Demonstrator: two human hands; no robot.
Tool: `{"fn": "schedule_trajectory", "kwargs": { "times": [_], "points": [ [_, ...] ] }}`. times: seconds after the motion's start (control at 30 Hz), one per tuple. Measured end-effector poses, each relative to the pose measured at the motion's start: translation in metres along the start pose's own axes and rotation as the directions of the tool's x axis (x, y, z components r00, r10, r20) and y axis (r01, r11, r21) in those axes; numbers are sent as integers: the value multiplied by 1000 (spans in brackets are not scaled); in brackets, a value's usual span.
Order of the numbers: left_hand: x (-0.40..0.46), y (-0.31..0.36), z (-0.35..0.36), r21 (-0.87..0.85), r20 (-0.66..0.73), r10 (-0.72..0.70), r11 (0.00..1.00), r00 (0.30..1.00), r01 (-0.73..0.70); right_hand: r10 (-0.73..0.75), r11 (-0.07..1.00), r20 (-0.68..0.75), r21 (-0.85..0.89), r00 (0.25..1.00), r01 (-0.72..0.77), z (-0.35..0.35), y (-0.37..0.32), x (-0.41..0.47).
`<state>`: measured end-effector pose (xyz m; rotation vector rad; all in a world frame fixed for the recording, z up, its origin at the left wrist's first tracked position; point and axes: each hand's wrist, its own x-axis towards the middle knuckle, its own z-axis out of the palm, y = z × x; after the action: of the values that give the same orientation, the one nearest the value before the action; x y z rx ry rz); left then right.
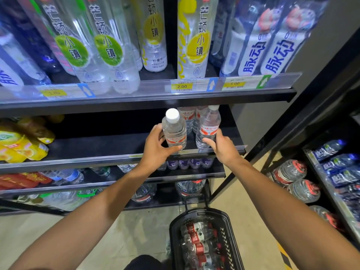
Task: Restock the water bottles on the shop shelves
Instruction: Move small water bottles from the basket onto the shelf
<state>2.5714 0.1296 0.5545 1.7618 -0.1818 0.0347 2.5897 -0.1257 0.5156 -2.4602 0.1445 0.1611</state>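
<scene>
While both hands work at the black middle shelf [101,147], the placing step is under way: the left hand [155,147] grasps a clear plastic water bottle with a white cap and red label [174,131], and the right hand [222,147] grasps a second like bottle [208,129], both upright at the shelf's front right edge. Behind them stand more such bottles [188,117]. Below the shelf, a black basket [229,227] holds further stock. Next, I judge, each bottle needs sliding back against that row, then letting go.

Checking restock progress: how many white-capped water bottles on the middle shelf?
4 visible: one gripped by left hand, one by right hand, two behind at the shelf back; more may be hidden.
</scene>
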Motion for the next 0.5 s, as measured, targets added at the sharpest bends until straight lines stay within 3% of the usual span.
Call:
{"fn": "schedule_trajectory", "kwargs": {
  "times": [0.5],
  "points": [
    [35, -33, 34, 90, -12, -157, 983, 988, 158, 48, 999, 5, -5, 999, -48, 3, -7, -3]
  ]
}}
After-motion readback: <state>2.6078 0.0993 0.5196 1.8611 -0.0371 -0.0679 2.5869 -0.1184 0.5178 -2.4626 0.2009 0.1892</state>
